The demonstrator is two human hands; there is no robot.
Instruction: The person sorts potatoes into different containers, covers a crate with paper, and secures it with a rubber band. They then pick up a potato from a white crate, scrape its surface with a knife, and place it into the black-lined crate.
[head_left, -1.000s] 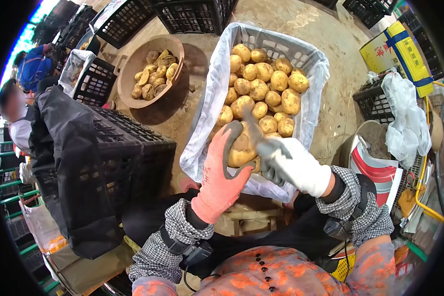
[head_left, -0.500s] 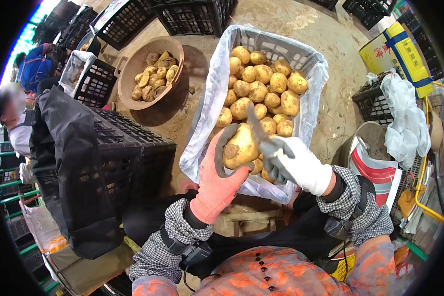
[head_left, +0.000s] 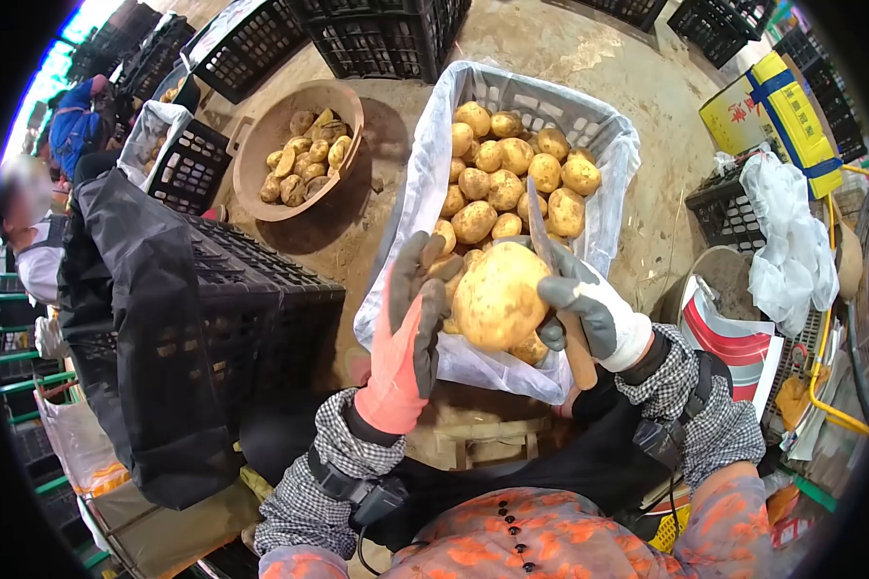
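The right hand (head_left: 594, 314) had its grip closed around a knife (head_left: 578, 355), fingers against the large potato (head_left: 499, 297) over the white-lined crate (head_left: 423, 174). The left hand (head_left: 406, 333) (touching or not, I couldn't tell) spread wide beside it.

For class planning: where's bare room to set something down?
Bare tan floor between the white-lined rectangular crate and the black plastic crate at right; also beyond the lined crate's far rim. Crowded: that crate's inside, heaped with yellow potatoes.
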